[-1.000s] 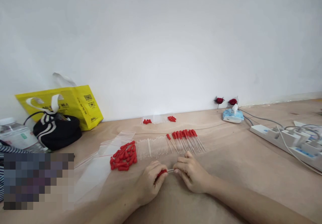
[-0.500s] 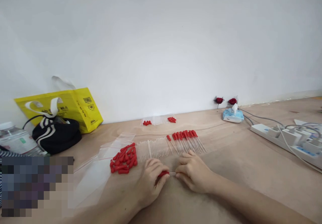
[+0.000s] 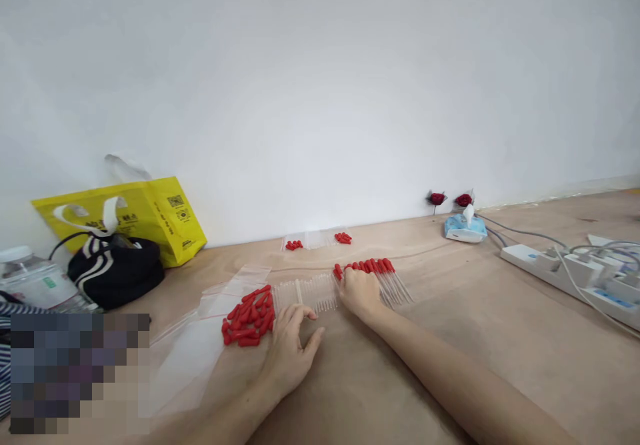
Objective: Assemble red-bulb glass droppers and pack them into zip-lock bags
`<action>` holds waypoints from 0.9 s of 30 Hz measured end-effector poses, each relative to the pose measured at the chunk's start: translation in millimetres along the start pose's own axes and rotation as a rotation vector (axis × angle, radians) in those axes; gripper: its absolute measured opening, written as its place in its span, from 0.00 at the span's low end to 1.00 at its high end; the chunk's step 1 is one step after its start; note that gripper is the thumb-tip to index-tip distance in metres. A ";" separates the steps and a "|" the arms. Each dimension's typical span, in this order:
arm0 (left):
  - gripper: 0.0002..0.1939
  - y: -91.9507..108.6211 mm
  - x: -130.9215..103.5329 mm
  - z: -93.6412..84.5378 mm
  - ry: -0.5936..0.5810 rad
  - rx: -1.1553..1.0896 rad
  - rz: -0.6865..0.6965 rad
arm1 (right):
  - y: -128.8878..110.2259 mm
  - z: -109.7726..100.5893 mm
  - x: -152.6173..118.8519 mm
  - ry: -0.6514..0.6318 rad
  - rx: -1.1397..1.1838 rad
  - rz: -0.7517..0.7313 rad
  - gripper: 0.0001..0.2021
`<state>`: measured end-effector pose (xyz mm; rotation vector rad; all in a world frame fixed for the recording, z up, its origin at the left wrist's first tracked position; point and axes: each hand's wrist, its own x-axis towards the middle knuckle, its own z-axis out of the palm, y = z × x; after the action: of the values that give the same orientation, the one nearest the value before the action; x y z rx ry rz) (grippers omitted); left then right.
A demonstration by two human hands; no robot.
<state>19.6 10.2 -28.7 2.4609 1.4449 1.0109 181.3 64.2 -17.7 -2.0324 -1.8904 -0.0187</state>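
Observation:
My left hand (image 3: 293, 345) rests on the table with fingers spread and nothing in it, just right of a heap of red rubber bulbs (image 3: 253, 318). Beyond its fingertips lies a row of clear glass tubes (image 3: 305, 291). My right hand (image 3: 361, 291) is closed at the left part of a row of red-bulbed droppers (image 3: 393, 278). Its fingers appear to hold a dropper, mostly hidden by the hand. One red bulb (image 3: 338, 272) shows just left of the knuckles.
Clear plastic bags (image 3: 187, 351) lie at left; a small bag with red bulbs (image 3: 315, 239) is by the wall. A yellow bag (image 3: 175, 221), black pouch (image 3: 117, 268) and plastic jar (image 3: 40, 278) stand left. Wipes (image 3: 465, 230) and a power strip (image 3: 555, 271) sit right.
My hands have come apart from joining a red bulb and a clear tube. The right has moved forward to the dropper row; the left has opened and shifted slightly left.

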 end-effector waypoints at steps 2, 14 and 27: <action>0.03 0.1 0.6 0.2 -0.018 -0.007 -0.005 | -1.1 0.9 2.0 -0.009 -0.001 0.020 0.12; 0.02 0.2 -1.5 0.6 -0.052 -0.005 0.023 | 1.7 -3.9 2.0 -0.016 -0.018 -0.001 0.13; 0.09 -34.9 40.7 -58.0 -0.007 0.680 -0.168 | -16.0 5.3 7.9 -0.149 -0.085 -0.033 0.13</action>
<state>-27.4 49.0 21.6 2.6627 2.2393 0.5261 165.4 73.8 -16.7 -2.1115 -2.0452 0.0465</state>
